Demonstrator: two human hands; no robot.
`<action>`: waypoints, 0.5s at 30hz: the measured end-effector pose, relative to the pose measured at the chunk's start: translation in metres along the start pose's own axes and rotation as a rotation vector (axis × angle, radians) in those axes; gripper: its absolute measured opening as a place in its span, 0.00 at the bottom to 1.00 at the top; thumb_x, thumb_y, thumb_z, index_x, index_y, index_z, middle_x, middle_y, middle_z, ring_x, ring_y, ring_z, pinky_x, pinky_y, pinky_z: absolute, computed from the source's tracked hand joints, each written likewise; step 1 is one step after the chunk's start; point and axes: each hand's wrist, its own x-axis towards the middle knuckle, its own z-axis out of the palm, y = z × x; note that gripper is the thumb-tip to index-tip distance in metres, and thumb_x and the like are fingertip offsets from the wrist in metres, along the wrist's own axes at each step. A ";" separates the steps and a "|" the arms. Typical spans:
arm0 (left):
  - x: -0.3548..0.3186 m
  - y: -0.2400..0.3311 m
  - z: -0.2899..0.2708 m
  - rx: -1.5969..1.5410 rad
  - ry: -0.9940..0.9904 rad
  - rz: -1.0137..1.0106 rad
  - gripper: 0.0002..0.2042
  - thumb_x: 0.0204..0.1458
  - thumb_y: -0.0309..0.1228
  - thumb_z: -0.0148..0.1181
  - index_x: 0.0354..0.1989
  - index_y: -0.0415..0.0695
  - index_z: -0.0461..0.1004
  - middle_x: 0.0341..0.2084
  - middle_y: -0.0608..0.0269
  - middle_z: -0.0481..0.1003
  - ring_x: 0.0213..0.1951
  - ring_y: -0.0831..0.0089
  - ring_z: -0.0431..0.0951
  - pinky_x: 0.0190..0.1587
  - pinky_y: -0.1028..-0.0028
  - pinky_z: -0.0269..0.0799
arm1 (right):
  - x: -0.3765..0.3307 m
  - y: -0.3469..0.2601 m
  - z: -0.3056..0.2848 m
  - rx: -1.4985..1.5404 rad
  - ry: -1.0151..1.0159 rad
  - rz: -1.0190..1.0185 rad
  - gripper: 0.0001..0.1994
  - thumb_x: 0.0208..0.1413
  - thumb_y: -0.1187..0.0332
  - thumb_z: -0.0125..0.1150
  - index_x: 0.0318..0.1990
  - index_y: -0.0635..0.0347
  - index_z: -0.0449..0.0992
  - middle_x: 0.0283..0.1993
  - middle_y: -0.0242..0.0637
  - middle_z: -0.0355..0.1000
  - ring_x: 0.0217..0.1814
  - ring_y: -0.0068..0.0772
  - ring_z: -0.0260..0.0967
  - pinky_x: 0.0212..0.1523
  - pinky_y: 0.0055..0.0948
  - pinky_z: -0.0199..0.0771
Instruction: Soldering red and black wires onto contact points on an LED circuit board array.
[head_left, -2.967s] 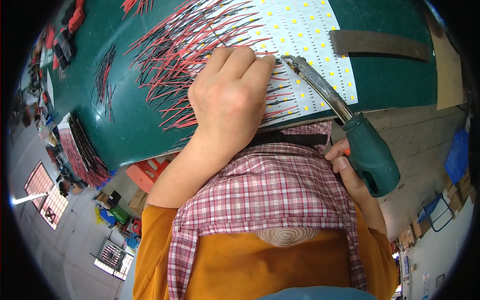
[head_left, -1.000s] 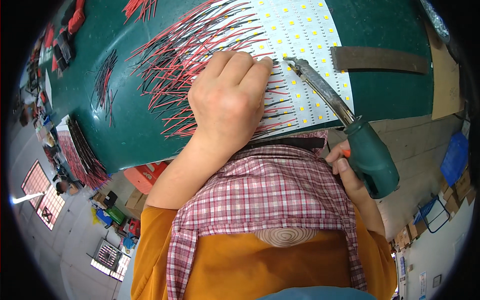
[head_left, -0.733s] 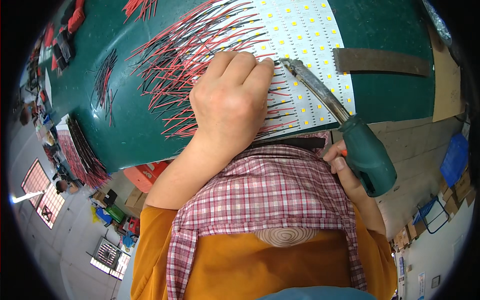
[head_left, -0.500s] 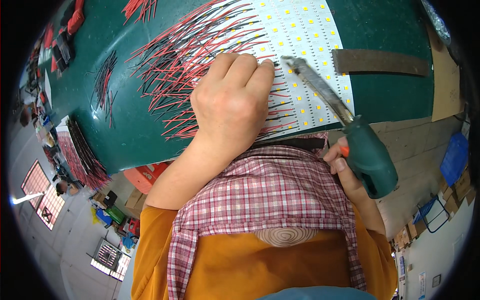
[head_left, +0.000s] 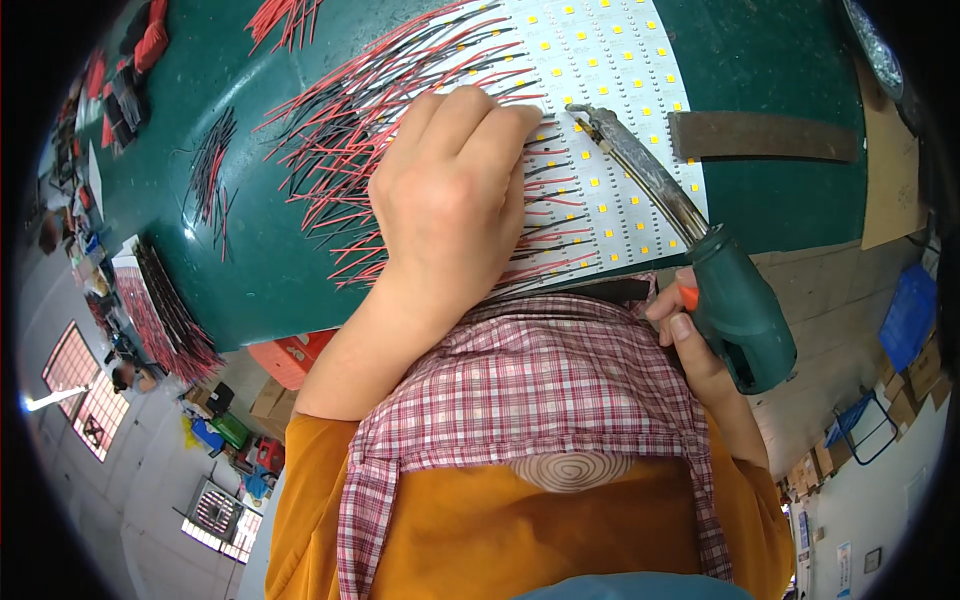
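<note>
Right hand (head_left: 692, 322) is wrapped around the green handle of a soldering gun (head_left: 742, 312), fingers by the orange trigger. Left hand (head_left: 448, 195) is curled over the red and black wires (head_left: 335, 115), fingertips bunched near their ends on the white LED board (head_left: 606, 58); its underside is hidden, so can't tell if it's really pinching one. My worry is the gap: the gun's tip (head_left: 576, 109) sits just right of the left fingertips, so one small slip of the right wrist could burn a finger. Same slip might scorch a yellow LED, and if the left hand twitches, a wire end could drift off its spot. Those crowded leads left of the left hand could snag too, imo. As for direction, the gun's long axis runs diagonally from the right hand, forward and to the left, tip pointing away from the body, handle end back toward it.
</note>
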 end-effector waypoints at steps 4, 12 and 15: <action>0.001 -0.002 0.003 0.075 -0.014 0.015 0.09 0.37 0.16 0.59 0.28 0.43 0.76 0.20 0.63 0.69 0.24 0.66 0.69 0.26 0.71 0.66 | 0.006 0.002 -0.003 -0.085 -0.063 -0.036 0.07 0.53 0.74 0.53 0.39 0.64 0.69 0.31 0.36 0.70 0.28 0.22 0.63 0.30 0.22 0.66; 0.001 -0.004 0.004 0.128 -0.022 0.034 0.11 0.30 0.20 0.58 0.27 0.44 0.74 0.21 0.66 0.66 0.27 0.68 0.70 0.24 0.73 0.68 | 0.009 -0.002 0.001 -0.053 -0.086 -0.091 0.06 0.54 0.72 0.51 0.38 0.64 0.66 0.32 0.39 0.68 0.25 0.17 0.59 0.28 0.19 0.65; 0.001 -0.003 0.004 0.134 -0.018 0.039 0.10 0.30 0.21 0.58 0.27 0.44 0.74 0.21 0.66 0.66 0.27 0.69 0.70 0.23 0.73 0.67 | 0.010 -0.004 0.002 -0.027 -0.021 0.008 0.04 0.50 0.77 0.54 0.33 0.62 0.73 0.31 0.34 0.72 0.32 0.27 0.68 0.33 0.25 0.69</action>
